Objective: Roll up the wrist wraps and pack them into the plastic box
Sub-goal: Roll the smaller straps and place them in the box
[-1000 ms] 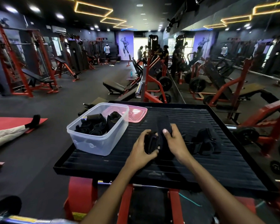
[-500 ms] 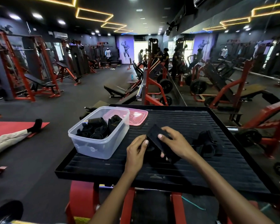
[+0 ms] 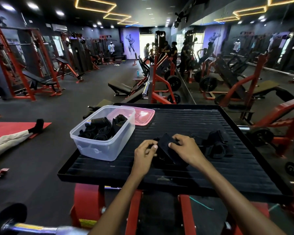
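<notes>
- We look down from a head-worn camera at a black ribbed counter with a raised rim, set on a red frame in a gym.
- Our two bare hands meet over the middle of the counter on one black wrist wrap, which lies partly flat on the ribbed surface.
- The left hand pinches the wrap's left end; its fingers are curled onto the fabric, thumb tip showing.
- The right hand presses on the wrap from the right, and its fingers grip the upper edge of the dark panel.
- Both hands are therefore clenched on this same wrap, not free.
- We judge the step in hand to be the rolling of this wrap: it seems partly rolled, though black fabric on black counter hides how tight the coil is.
- A clear plastic box stands to the left on the counter, near the left hand but not touching it. It already holds several rolled black wraps.
- A pink lid lies flat behind the box, touching or just beside its far wall.
- To the right of the right hand sits a loose heap of unrolled wraps, so the task looks somewhere past its start but unfinished.
- The next move, as we judge it, calls for steady tension from both hands so the coil stays tight, then a carry leftward into the free space at the near end of the box.
</notes>
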Motion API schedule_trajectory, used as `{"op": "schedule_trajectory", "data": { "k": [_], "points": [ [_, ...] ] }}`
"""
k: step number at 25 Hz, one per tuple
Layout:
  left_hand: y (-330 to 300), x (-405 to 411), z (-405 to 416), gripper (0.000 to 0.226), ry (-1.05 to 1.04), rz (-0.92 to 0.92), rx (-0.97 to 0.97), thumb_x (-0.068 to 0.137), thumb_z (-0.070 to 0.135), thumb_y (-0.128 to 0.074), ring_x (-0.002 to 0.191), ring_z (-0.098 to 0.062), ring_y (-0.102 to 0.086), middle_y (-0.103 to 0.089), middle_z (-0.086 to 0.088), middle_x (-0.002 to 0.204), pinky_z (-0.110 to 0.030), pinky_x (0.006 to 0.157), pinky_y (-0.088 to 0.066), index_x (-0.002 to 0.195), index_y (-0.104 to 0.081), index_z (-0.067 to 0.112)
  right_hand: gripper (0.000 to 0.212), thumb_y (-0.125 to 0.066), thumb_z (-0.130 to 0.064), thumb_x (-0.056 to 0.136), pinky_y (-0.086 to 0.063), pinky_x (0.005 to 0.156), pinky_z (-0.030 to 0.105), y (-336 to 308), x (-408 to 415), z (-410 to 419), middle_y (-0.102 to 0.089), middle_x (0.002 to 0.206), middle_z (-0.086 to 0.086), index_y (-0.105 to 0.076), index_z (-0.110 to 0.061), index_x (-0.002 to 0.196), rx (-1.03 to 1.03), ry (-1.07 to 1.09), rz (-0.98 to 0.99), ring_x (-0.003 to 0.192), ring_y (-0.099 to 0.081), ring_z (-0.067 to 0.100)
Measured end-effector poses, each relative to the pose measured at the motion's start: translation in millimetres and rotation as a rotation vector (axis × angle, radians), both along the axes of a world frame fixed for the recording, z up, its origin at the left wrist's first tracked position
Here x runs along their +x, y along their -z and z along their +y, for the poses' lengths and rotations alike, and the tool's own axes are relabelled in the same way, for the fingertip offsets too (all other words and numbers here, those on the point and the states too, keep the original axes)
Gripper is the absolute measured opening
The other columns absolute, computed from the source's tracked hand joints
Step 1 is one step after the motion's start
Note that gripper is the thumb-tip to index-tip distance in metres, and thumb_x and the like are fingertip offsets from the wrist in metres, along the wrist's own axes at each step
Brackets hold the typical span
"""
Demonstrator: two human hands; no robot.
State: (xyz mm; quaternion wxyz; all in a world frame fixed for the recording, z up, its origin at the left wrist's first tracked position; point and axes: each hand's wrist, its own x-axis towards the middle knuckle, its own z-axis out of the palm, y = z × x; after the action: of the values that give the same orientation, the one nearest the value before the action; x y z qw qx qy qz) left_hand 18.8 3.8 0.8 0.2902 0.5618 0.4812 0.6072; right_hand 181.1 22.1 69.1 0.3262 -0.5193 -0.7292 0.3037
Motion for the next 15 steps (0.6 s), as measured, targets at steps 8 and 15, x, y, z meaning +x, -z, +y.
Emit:
{"op": "schedule_trajectory", "data": {
  "k": [8, 15],
  "points": [
    [4, 1, 4, 0.023, -0.011, 0.096, -0.089, 0.076, 0.001, -0.072, 0.095, -0.009, -0.061, -0.055, 0.007, 0.106, -0.016, 0.076, -0.052, 0.078, -0.064, 0.023, 0.014, -0.059, -0.009, 0.089, -0.054, 0.062, 0.024, 7, 0, 0, -0.072, 0.081, 0.003, -0.066, -0.019, 0.096, -0.017, -0.032, 0.203, 0.068, -0.069, 0.018],
    [1, 0, 3, 0.021, -0.109, 0.093, 0.085, 0.087, 0.004, -0.059, 0.102, 0.006, -0.051, -0.052, 0.003, 0.11, -0.028, 0.078, -0.053, 0.087, -0.056, 0.024, 0.02, -0.059, -0.019, 0.087, -0.058, 0.075, 0.036, 6, 6, -1, -0.073, 0.094, -0.003, -0.069, -0.026, 0.103, 0.081, -0.081, -0.019, 0.076, -0.07, 0.013]
  ]
}}
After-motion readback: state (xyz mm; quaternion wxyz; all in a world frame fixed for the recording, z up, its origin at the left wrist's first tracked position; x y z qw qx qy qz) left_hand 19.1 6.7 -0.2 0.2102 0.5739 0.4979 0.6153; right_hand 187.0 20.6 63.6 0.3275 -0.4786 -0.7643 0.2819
